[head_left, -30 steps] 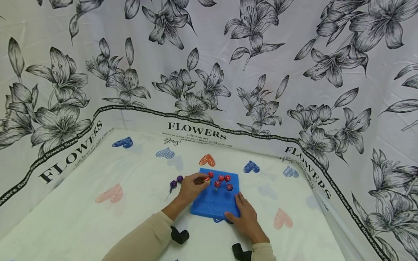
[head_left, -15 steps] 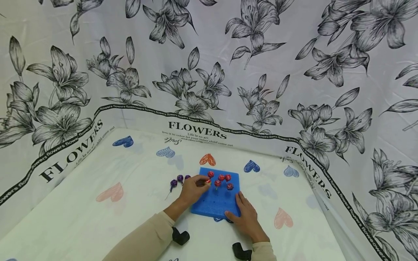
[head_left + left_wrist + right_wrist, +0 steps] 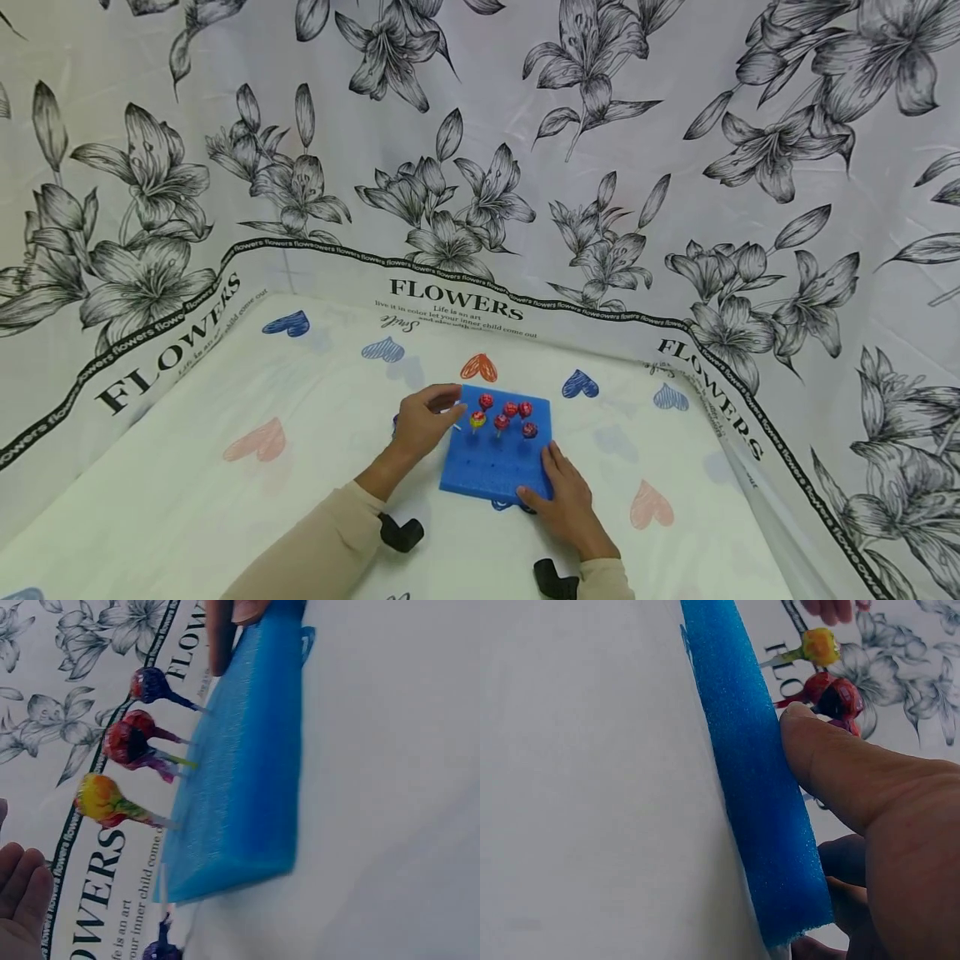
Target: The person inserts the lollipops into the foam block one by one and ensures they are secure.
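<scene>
A blue foam block lies on the table with several wrapped lollipops upright in its holes. Most are red, such as the red lollipop; a yellow-and-red lollipop stands at the left edge. Just left of it, my left hand hovers with fingers apart from the stick, holding nothing. My right hand grips the block's near right corner, thumb on its top face and fingers along the side. A purple lollipop lies on the table beside the block, mostly hidden by my left hand in the head view.
Heart prints mark the white tablecloth. Behind it hangs a white curtain with black flower drawings. Black wrist mounts sit below both hands. Unfilled holes show in the block's near part.
My left hand has let go of the yellow-and-red lollipop, which stands in the foam, and moved left over the purple lollipops. My right hand has stayed on the block.
</scene>
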The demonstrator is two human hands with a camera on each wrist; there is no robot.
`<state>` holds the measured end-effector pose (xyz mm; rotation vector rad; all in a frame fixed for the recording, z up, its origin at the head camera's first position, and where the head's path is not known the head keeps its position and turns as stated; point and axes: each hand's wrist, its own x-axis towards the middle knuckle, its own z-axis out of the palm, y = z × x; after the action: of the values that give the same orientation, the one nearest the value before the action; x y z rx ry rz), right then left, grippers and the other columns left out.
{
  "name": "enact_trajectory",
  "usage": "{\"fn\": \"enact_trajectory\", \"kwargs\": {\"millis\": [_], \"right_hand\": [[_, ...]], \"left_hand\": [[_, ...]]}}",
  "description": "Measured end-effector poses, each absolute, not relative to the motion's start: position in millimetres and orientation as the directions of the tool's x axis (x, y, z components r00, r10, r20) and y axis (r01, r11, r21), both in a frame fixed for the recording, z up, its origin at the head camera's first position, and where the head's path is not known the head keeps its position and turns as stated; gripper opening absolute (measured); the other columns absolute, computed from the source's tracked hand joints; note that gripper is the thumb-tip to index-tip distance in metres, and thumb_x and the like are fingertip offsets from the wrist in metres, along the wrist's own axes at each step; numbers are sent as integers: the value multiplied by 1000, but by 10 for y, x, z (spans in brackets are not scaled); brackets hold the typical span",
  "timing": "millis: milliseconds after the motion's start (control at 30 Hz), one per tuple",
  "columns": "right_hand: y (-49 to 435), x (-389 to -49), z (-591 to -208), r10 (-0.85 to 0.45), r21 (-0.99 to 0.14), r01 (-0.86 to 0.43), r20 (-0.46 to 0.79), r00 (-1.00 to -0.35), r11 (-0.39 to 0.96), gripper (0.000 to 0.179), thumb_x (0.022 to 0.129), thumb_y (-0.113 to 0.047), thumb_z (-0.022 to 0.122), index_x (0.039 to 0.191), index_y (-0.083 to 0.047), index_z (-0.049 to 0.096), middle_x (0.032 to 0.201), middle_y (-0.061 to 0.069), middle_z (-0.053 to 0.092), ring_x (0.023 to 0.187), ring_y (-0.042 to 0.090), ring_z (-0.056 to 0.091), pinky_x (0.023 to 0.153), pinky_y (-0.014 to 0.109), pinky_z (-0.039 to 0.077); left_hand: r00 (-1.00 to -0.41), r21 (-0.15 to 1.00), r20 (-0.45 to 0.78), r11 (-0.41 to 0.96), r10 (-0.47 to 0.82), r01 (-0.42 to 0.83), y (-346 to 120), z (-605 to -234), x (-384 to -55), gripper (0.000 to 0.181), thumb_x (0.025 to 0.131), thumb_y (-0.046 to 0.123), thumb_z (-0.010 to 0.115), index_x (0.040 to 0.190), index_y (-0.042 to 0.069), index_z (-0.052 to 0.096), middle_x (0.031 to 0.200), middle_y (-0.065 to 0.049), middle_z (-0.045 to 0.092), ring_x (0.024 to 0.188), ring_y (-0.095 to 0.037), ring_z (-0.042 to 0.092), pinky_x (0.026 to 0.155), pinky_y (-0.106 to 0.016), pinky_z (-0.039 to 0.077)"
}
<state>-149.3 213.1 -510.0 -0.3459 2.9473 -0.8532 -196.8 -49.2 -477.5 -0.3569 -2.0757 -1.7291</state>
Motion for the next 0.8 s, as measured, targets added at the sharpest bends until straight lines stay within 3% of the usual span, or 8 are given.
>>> {"fn": "enact_trajectory", "kwargs": {"millis": [100, 267, 467, 800], "right_hand": [[2128, -1513, -5086, -214, -530, -184, 5, -977, 828, 89, 87, -50, 66, 149, 2, 30, 156, 20, 21, 138, 46, 19, 107, 66, 16], [2126, -1537, -5087, -205, -531, -168, -10, -979, 830, 89, 86, -52, 65, 149, 1, 29, 156, 19, 20, 139, 46, 19, 107, 66, 16], [2137, -1543, -5114, -212, -525, -174, -11, -977, 833, 89, 87, -52, 64, 149, 1, 29, 156, 19, 19, 139, 46, 19, 107, 66, 16], [2116, -1518, -5120, -207, -521, -166, -20, -978, 837, 91, 86, -53, 64, 149, 1, 29, 156, 19, 19, 139, 46, 19, 107, 66, 15]], "left_hand": [[-866, 864, 489, 193, -103, 465, -608, -4626, -1988, 29, 84, 3, 75, 112, -1, 68, 110, -15, 68, 99, -25, 66, 85, -35, 53], [-836, 846, 532, 107, -131, 522, -826, -4351, -1950, 31, 83, -6, 71, 113, -9, 65, 110, -24, 65, 101, -37, 63, 86, -35, 53], [-818, 836, 547, 70, -177, 544, -1042, -4055, -1784, 30, 84, -14, 66, 112, -19, 60, 108, -34, 61, 101, -46, 60, 84, -25, 52], [-858, 885, 462, 53, -225, 463, -1246, -4268, -1794, 33, 84, -13, 67, 116, -16, 60, 110, -30, 63, 104, -44, 60, 84, -22, 51]]}}
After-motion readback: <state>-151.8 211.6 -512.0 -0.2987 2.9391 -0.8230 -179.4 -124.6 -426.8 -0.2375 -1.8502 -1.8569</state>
